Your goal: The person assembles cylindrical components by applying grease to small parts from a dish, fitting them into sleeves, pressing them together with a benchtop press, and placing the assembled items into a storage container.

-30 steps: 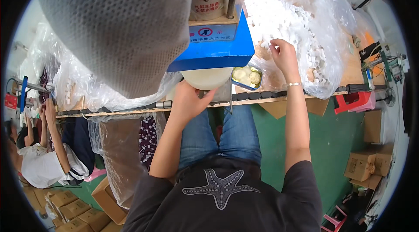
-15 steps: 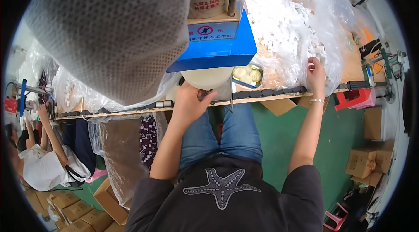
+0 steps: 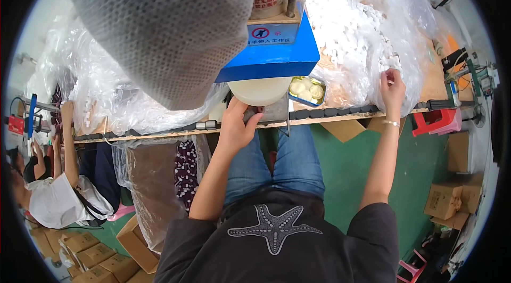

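Observation:
My left hand rests at the front edge of the bench, fingers curled against a metal block just under a round white part of a blue press machine. My right hand is out to the right at the edge of a clear plastic bag full of small white pieces, fingers pinched on the plastic or a piece there. A small tin tray with pale round pieces sits between the hands, beside the press.
A grey mesh cap blocks the upper left. Clear plastic bags cover the bench to the left. Another person works at the far left. Cardboard boxes and a red stool stand on the green floor.
My right hand moved from the tin tray out to the right, dipped to the bench edge, then rose to the bag of white pieces. My left hand stayed under the press.

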`<state>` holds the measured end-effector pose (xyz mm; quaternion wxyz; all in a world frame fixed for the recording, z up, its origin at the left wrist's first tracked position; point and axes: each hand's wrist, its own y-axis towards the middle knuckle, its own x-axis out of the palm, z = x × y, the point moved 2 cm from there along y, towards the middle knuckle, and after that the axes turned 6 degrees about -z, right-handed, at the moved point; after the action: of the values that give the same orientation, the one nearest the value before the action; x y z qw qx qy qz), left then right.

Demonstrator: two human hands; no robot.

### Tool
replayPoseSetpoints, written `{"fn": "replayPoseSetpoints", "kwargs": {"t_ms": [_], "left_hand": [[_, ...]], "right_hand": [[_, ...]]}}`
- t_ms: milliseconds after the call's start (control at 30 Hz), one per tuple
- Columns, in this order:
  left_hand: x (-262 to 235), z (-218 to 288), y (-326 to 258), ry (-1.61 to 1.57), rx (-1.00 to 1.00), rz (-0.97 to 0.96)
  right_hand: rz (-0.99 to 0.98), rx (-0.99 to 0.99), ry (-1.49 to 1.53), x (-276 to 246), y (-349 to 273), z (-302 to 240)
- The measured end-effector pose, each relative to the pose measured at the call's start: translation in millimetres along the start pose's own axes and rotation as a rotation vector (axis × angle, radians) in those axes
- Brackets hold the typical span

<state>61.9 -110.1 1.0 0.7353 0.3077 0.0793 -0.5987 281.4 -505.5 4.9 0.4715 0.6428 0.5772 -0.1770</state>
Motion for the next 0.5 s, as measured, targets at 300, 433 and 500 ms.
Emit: {"fn": "replayPoseSetpoints", "kwargs": {"t_ms": [300,433,500], "left_hand": [[13.8,-1.8,-5.3,-0.025,-0.028,0.137],[20.2,-3.6,-4.6,-0.168,-0.084,0.209],[19.7,-0.8,-4.3,-0.132,-0.049,0.226]], "right_hand": [[-0.398,0.035,1.055,39.8,-64.7,-159.3],[-0.459,-0.005,0.792,61.4,-63.0,-163.0],[-0.477,-0.073,0.651,63.7,-56.3,-165.9]]}}
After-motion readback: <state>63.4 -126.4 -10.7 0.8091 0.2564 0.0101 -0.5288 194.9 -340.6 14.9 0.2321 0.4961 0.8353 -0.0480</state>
